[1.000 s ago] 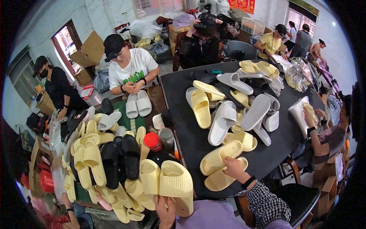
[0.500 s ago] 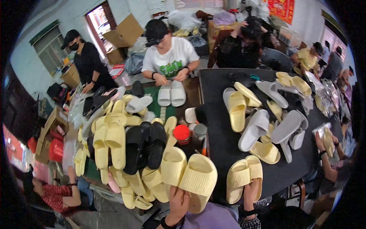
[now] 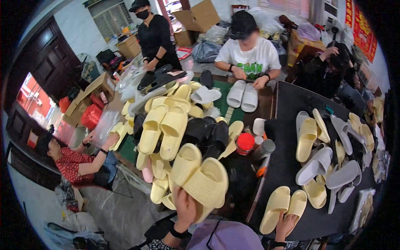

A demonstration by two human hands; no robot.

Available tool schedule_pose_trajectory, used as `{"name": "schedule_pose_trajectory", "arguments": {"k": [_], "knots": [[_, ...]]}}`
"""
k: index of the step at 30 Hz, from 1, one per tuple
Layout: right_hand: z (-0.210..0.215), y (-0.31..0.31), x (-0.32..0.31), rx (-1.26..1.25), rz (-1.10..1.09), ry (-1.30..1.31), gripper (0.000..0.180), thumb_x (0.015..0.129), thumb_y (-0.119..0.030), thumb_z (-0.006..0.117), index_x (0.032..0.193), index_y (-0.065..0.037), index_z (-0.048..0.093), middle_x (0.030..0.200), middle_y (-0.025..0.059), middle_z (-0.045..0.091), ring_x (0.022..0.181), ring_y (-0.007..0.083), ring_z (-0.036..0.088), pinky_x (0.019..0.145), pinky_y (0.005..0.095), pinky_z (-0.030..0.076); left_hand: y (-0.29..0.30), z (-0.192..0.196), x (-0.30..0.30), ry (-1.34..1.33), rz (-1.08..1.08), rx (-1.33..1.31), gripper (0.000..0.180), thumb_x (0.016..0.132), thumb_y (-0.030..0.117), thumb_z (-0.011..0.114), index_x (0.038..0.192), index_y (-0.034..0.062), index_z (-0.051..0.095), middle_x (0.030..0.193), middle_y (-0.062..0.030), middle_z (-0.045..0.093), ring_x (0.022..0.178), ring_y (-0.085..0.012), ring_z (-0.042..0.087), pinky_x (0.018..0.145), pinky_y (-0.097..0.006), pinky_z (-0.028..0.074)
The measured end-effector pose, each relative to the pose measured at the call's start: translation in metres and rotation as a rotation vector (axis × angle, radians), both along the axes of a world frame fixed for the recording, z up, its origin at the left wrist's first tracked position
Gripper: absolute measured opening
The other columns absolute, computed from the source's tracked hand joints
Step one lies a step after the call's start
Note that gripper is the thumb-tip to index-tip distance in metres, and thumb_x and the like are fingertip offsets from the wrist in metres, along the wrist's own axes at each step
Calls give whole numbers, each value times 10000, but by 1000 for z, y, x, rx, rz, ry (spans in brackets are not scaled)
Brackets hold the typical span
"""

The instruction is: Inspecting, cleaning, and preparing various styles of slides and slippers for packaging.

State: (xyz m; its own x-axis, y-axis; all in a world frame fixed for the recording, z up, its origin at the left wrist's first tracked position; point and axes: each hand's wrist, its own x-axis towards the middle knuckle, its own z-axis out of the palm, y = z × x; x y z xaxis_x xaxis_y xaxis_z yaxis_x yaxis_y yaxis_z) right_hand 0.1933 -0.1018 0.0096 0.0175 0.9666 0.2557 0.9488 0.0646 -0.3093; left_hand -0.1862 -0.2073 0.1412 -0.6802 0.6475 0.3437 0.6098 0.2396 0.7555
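A pair of pale yellow ribbed slippers [image 3: 207,183] is in my left hand [image 3: 184,207], soles down and tilted, with the fingers closed around their heel ends. On the black tabletop's near edge, my right hand [image 3: 285,224] grips the heel end of a yellow slipper [image 3: 297,205]. Its mate, another yellow slipper [image 3: 275,210], lies just left of it. Beyond my left hand is a heap of slippers, with a yellow pair [image 3: 162,129] on top and black slippers [image 3: 207,132] beside it.
Grey and yellow slippers [image 3: 315,163] lie loosely on the black table [image 3: 287,98]. A red-lidded jar [image 3: 245,143] and a grey-lidded jar [image 3: 266,146] stand between table and heap. Across, a person in white handles light grey slippers [image 3: 242,96]; a person in red [image 3: 81,161] sits left.
The view has swung left, so the scene lies further right. The two slippers by my right hand now lie further apart. My left hand still holds its pair, now more tilted.
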Motion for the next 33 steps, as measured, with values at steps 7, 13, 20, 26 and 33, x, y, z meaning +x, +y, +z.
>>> {"name": "schedule_pose_trajectory", "arguments": {"k": [7, 13, 20, 26, 33], "knots": [[-25, 2, 18, -57, -29, 9, 274, 891, -147, 585, 836, 118, 539, 1227, 328, 462, 1064, 463, 473, 858, 481, 423, -87, -39, -138, 263, 708, -151, 185, 864, 53, 479, 988, -41, 581, 1021, -164, 538, 1012, -300, 485, 898, -373, 371], [-6, 1, 2, -116, -44, -81, 383, 908, -204, 574, 1062, 146, 541, 1237, 320, 457, 1133, 467, 431, 928, 459, 396, -192, -124, -280, -2, 677, -61, 175, 834, 33, 485, 944, -68, 576, 859, -138, 494, 807, -256, 507, 730, -322, 401], [-7, 1, 9, -214, -181, -28, 407, 933, -226, 541, 1060, 160, 532, 1197, 326, 486, 1156, 470, 397, 1003, 474, 321, -138, -137, -384, -53, 785, -252, 217, 863, 93, 500, 916, -89, 606, 863, -172, 617, 809, -258, 582, 747, -358, 443], [-8, 11, -22, -213, -215, 206, 354, 921, -204, 553, 811, 132, 576, 1049, 300, 539, 1032, 444, 449, 925, 480, 338, -165, -105, -528, 35, 574, -241, 329, 847, 56, 493, 1142, -71, 563, 1103, -133, 578, 897, -205, 551, 786, -295, 441], [-9, -4, -64, -24, -398, 402, 339, 868, -166, 626, 738, 136, 546, 905, 261, 533, 884, 397, 491, 770, 451, 399, -41, -28, -395, 50, 312, 204, 342, 887, -14, 433, 1209, -56, 540, 1312, -144, 491, 1183, -251, 494, 1013, -354, 378]]}}
